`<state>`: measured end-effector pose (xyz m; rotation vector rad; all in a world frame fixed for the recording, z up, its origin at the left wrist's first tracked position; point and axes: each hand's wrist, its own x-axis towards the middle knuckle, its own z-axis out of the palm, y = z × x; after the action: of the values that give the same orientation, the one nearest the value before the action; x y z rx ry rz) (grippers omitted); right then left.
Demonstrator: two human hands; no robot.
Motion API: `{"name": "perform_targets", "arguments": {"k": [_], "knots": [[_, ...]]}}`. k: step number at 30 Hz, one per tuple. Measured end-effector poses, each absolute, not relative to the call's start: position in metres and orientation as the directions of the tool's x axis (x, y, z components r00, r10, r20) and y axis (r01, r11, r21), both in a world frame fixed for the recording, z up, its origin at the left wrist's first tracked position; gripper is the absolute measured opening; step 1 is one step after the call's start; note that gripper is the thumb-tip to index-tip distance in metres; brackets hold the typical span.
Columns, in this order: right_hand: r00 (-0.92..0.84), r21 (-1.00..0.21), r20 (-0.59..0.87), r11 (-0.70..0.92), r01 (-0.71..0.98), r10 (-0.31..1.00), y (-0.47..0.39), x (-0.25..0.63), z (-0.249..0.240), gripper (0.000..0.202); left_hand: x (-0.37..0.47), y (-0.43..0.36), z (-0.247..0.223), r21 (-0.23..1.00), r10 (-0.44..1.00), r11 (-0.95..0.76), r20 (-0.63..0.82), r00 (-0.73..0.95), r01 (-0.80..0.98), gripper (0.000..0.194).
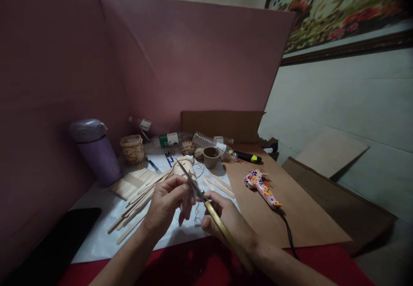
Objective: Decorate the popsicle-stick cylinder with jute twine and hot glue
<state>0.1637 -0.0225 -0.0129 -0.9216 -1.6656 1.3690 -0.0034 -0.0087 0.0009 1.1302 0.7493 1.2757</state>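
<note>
Gold-handled scissors [217,218] are in my right hand [234,221], their dark blades pointing up and to the left. Beside the blades, my left hand [164,202] is closed in a pinch; whatever is between its fingertips is too small to make out. Just behind my hands lies a pale wooden-stick holder [184,164], partly hidden by the blades. Loose wooden craft sticks [137,206] spread out to the left of my left hand, next to a bundle of sticks with a paper band [134,183]. More sticks [222,185] lie beyond my right hand.
A flowered glue gun [262,188] with a black cord rests on the cardboard sheet [309,221]. At the back are a brown cup [211,157], twine balls [188,148], plastic bottles [169,139] and a black-yellow knife [248,156]. Leftward stand a woven basket [133,150] and purple tumbler [98,156].
</note>
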Motion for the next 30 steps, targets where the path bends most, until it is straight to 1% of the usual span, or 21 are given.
{"name": "perform_targets", "arguments": {"k": [3, 6, 9, 18, 23, 26, 28, 30], "knots": [[-0.469, -0.983, 0.126, 0.173, 0.058, 0.874, -0.023, 0.165, -0.011, 0.072, -0.002, -0.01, 0.001, 0.941, 0.968, -0.063, 0.138, 0.21, -0.332, 0.019], [-0.466, -0.976, 0.128, 0.194, 0.095, 0.875, -0.025, 0.166, -0.011, 0.064, -0.001, -0.013, 0.001, 0.944, 0.971, -0.032, 0.108, 0.215, -0.328, 0.019], [-0.455, -0.981, 0.106, 0.167, 0.095, 0.884, -0.027, 0.164, -0.01, 0.056, -0.001, -0.014, 0.002, 0.948, 0.974, -0.011, 0.081, 0.209, -0.318, 0.02], [-0.399, -0.987, 0.12, 0.152, 0.05, 0.909, -0.027, 0.158, -0.013, 0.05, 0.0, -0.012, 0.003, 0.94, 0.975, 0.003, 0.074, 0.211, -0.342, 0.022], [-0.356, -0.98, 0.138, 0.18, 0.089, 0.924, -0.024, 0.156, -0.022, 0.047, -0.001, -0.011, 0.001, 0.936, 0.972, -0.012, 0.093, 0.215, -0.353, 0.025], [-0.337, -0.988, 0.113, 0.143, 0.066, 0.935, -0.017, 0.158, -0.023, 0.05, -0.003, -0.008, 0.002, 0.936, 0.988, -0.073, 0.114, 0.1, -0.344, 0.024], [-0.312, -0.996, 0.049, 0.069, 0.055, 0.949, -0.009, 0.164, -0.021, 0.052, -0.006, -0.005, 0.002, 0.94, 0.99, -0.139, 0.139, -0.021, -0.313, 0.024], [-0.266, -0.995, -0.036, -0.01, 0.098, 0.963, 0.001, 0.173, -0.018, 0.047, -0.01, 0.0, 0.002, 0.948, 0.974, -0.204, 0.172, -0.147, -0.242, 0.025]]}}
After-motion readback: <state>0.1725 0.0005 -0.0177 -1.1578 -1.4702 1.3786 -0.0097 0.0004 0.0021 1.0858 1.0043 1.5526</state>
